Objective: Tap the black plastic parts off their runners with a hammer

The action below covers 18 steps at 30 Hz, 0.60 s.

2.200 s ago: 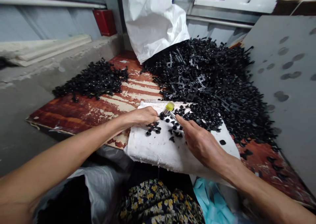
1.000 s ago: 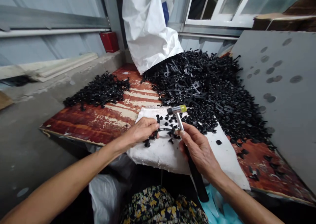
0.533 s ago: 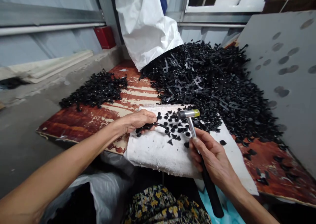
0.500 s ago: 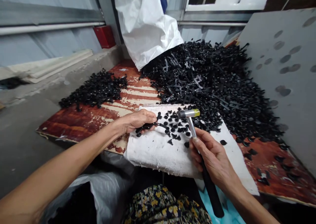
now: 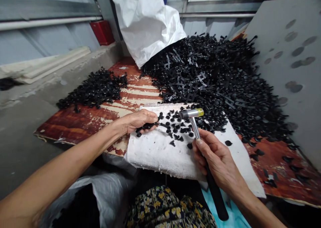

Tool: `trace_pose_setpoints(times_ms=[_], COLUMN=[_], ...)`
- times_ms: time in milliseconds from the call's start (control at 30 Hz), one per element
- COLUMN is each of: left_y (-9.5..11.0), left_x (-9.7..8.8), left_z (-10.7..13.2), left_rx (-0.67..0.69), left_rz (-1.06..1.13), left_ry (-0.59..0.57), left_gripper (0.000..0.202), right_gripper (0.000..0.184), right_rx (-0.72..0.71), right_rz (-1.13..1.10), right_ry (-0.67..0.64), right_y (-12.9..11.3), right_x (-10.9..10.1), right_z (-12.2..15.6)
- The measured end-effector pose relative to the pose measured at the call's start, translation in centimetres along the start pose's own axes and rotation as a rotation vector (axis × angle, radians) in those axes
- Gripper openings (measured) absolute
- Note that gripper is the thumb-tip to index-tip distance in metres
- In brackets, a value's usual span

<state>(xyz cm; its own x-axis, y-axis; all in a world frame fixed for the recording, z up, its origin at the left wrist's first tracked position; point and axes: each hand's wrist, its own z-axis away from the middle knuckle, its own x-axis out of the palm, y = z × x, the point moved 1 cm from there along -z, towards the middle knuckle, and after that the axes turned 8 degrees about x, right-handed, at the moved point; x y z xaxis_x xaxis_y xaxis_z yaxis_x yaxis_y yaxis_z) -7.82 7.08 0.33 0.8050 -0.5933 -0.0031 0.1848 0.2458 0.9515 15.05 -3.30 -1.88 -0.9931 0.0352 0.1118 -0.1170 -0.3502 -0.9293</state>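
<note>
over the white cloth (image 5: 160, 157) at the near middle, the left hand (image 5: 140, 120) clamps its fingers on a knobbed black plastic piece (image 5: 147, 125) and the right hand (image 5: 212, 151) wraps its own round a silver-headed, black-handled hammer (image 5: 194, 126), its head farther right of the piece than two seconds ago, the piece slanting, partly covered.

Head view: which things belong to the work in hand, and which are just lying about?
In use, it seems:
hammer, in right hand
black part, in left hand
white cloth
loose black pieces on it
big black heap

Apparently just lying about:
red box
pale planks
grey board
</note>
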Motion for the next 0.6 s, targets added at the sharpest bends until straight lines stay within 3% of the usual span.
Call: trace_pose_setpoints(times_ms=[600], left_y=[0.45], left_x=[0.69], left_z=[-0.33], left_rx=[-0.096], left_rz=[-0.088], left_ry=[0.129], left_gripper=[0.018], right_gripper=[0.044], right_rx=[-0.014], right_rz=[-0.007], right_ry=[-0.041], right_y=[0.22], right_x=[-0.2], right_z=[0.12])
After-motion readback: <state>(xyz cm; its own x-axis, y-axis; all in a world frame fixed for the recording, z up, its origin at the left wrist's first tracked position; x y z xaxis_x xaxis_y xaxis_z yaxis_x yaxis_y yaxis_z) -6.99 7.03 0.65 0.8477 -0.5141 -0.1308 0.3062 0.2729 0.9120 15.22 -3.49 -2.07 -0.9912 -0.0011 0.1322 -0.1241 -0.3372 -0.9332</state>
